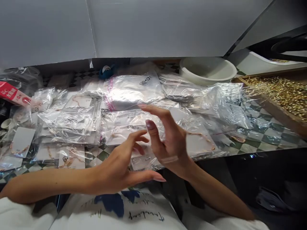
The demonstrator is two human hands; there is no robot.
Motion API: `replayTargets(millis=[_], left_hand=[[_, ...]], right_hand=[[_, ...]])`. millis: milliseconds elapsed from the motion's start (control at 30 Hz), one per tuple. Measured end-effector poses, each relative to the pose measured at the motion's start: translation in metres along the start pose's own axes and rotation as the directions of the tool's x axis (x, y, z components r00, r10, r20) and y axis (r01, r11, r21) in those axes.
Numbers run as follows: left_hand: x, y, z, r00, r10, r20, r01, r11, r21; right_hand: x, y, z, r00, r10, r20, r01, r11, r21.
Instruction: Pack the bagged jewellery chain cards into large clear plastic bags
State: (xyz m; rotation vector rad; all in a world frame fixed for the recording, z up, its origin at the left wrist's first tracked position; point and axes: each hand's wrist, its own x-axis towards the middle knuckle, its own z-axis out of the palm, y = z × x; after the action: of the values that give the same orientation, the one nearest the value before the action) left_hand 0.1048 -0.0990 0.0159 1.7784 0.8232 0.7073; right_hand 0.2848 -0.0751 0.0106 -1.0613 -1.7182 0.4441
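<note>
While bagged cards (23, 140) crowd the table (253, 142), our two hands hang empty

Many cards with thin chains (205, 138) already lie in clear plastic, left to right of the frame; loose gold pieces (285, 92) fill a tray (275, 112) at far right. How much remains, we cannot tell. Our left hand (117, 164) enters from lower left, thumb pointing right, apart from its bent fingers. Our right hand (173, 142), just beside it, tilts up from lower right, thumb and forefinger apart. Behind both, mid-frame, lies a printed bag (120, 120).
</note>
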Motion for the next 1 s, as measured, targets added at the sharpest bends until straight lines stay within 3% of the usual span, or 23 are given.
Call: replayTargets(millis=[67, 133, 233, 300, 333, 400, 500, 600, 700, 767, 900, 1000], left_hand=[[0.000, 0.001, 0.013, 0.996, 0.012, -0.086, -0.019, 0.997, -0.076], [-0.001, -0.002, 0.019, 0.981, 0.014, -0.196, -0.027, 0.998, -0.062], [-0.005, -0.005, 0.015, 0.963, 0.090, -0.253, -0.085, 0.996, 0.028], [-0.007, -0.005, 0.009, 0.958, 0.132, -0.254, -0.125, 0.991, 0.045], [-0.007, -0.004, 0.005, 0.958, 0.120, -0.260, -0.120, 0.993, 0.017], [-0.006, -0.004, -0.003, 0.962, 0.010, -0.272, -0.048, 0.990, -0.132], [-0.007, -0.002, -0.018, 0.941, -0.236, -0.244, 0.131, 0.916, -0.380], [-0.010, 0.000, -0.033, 0.915, -0.336, -0.221, 0.228, 0.886, -0.403], [-0.014, -0.001, -0.041, 0.925, -0.270, -0.267, 0.201, 0.945, -0.259], [-0.016, -0.002, -0.041, 0.946, -0.189, -0.262, 0.162, 0.979, -0.123], [-0.021, -0.002, -0.039, 0.979, -0.025, -0.202, 0.047, 0.993, 0.109], [-0.024, 0.003, -0.043, 0.991, 0.027, -0.132, -0.006, 0.987, 0.159]], right_hand=[[0.005, -0.013, 0.018, 0.999, 0.048, 0.015, -0.050, 0.980, 0.192], [0.009, -0.018, 0.033, 0.986, 0.165, 0.027, -0.161, 0.892, 0.422], [0.011, -0.016, 0.047, 0.916, 0.367, 0.161, -0.371, 0.624, 0.688], [0.012, -0.013, 0.053, 0.853, 0.416, 0.315, -0.484, 0.404, 0.776], [0.012, -0.011, 0.054, 0.830, 0.413, 0.376, -0.518, 0.318, 0.794], [0.012, -0.007, 0.052, 0.813, 0.393, 0.429, -0.541, 0.238, 0.807], [0.012, 0.002, 0.037, 0.816, 0.321, 0.480, -0.562, 0.249, 0.789], [0.013, 0.012, 0.013, 0.804, 0.213, 0.555, -0.593, 0.356, 0.722], [0.011, 0.011, -0.003, 0.757, 0.160, 0.634, -0.602, 0.549, 0.580], [0.007, 0.005, -0.004, 0.760, 0.197, 0.619, -0.567, 0.666, 0.484], [-0.007, -0.009, 0.006, 0.829, 0.193, 0.524, -0.446, 0.795, 0.411], [-0.017, -0.014, 0.007, 0.895, 0.165, 0.415, -0.360, 0.817, 0.451]])
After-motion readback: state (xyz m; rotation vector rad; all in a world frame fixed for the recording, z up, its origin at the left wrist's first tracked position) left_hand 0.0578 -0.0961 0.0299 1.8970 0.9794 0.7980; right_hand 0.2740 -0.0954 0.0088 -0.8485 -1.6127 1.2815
